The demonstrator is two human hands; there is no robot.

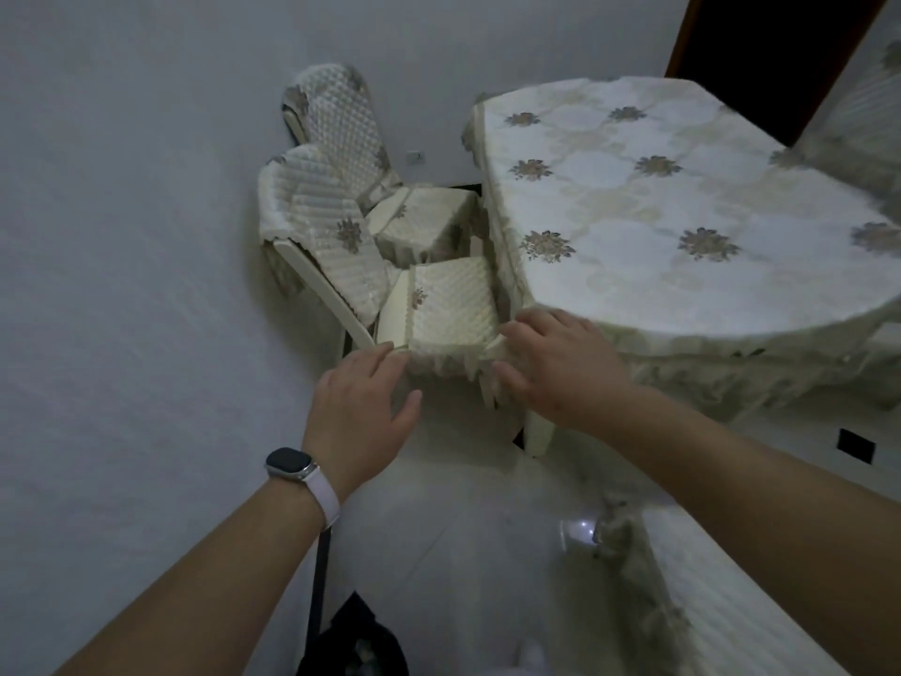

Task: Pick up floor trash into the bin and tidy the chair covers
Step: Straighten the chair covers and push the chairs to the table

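A cream quilted seat cover [451, 307] with a fringed edge lies on the nearest chair, tucked beside the table. My left hand [363, 414], with a watch on its wrist, reaches the cover's front left corner with fingers extended and touching the fringe. My right hand [556, 365] rests on the front right corner, its fingers lying over the cover's edge. A quilted back cover [336, 246] hangs over this chair's backrest. A second covered chair [424, 222] stands behind it, with its own back cover [341, 119]. A dark bin [351, 646] with trash inside sits at the bottom edge.
A round table under a flowered cream cloth [658, 197] fills the right side. The plain wall [122, 236] runs along the left. Another covered seat [721, 592] is at the lower right. The glossy tiled floor [463, 529] lies below my hands. A dark doorway [770, 51] is at the top right.
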